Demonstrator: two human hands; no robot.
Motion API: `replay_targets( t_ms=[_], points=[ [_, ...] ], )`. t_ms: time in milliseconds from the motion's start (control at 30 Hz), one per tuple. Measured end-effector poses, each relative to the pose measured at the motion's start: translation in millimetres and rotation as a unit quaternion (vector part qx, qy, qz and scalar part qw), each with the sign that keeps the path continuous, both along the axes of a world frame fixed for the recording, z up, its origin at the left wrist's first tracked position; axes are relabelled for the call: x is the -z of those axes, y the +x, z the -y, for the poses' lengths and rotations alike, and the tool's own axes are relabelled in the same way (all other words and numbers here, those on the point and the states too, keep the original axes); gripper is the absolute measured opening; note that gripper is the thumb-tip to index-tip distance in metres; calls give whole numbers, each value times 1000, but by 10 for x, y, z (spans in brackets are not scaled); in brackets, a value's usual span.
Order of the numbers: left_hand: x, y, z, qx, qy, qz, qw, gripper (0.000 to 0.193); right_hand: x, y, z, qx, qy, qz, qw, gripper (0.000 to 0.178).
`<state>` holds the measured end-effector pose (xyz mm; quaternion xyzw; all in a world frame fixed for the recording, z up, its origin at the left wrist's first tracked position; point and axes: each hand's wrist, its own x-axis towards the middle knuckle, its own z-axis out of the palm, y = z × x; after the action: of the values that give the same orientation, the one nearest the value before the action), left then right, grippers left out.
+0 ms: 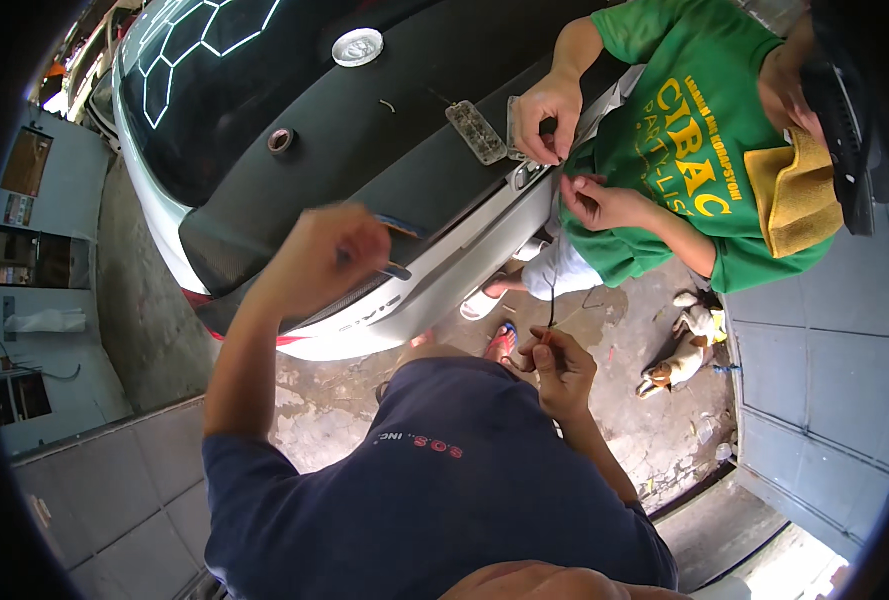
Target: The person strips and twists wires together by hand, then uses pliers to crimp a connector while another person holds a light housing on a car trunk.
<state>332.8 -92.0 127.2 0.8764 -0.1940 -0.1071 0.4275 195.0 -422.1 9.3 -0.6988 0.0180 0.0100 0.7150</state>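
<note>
My left hand (329, 255) is raised over the rear edge of the car (404, 310), its fingers wrapped round blue-handled pliers (401, 226). Two blue arms of the tool stick out to the right of the fist; motion blur hides its other end. Lower and to the right, my right hand (564, 370) pinches a thin dark wire (552, 305) that stands up from the fingers and forks at its top. Across the car's corner, a person in a green shirt holds both hands (549, 115) close together, with something too small to name between the fingertips.
On the car's rear lie a roll of tape (280, 140), a round silver dish-like thing (356, 47) and a clear plastic case (475, 132). A white and brown dog (679, 368) lies on the concrete floor at right. Grey panels (804, 380) stand beyond it.
</note>
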Motion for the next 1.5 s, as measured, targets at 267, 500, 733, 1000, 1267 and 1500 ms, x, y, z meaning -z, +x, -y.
replay_targets(
  t_ms=[267, 500, 733, 1000, 1267, 1500],
  points=[
    [487, 1624, 414, 107, 99, 248, 958, 30, -119, 230, -158, -33, 42, -60, 997, 39],
    [525, 2244, 584, 250, 144, 84, 954, 50, 182, 122, -383, 37, -72, -3, 997, 42],
    [676, 2281, 425, 289, 107, 54, 950, 46, 224, 213, -610, 107, -136, -38, 984, 37],
    [700, 2069, 197, 248, 70, 27, 966, 80, 434, 232, -778, 151, -163, -13, 975, 34],
    [780, 2033, 96, 208, 8, 32, 978, 72, 157, 359, -754, 82, -132, 39, 987, 30],
    [710, 1975, 41, 221, 54, 73, 971, 64, 123, 461, -779, 113, -34, -33, 992, 30]
  ],
)
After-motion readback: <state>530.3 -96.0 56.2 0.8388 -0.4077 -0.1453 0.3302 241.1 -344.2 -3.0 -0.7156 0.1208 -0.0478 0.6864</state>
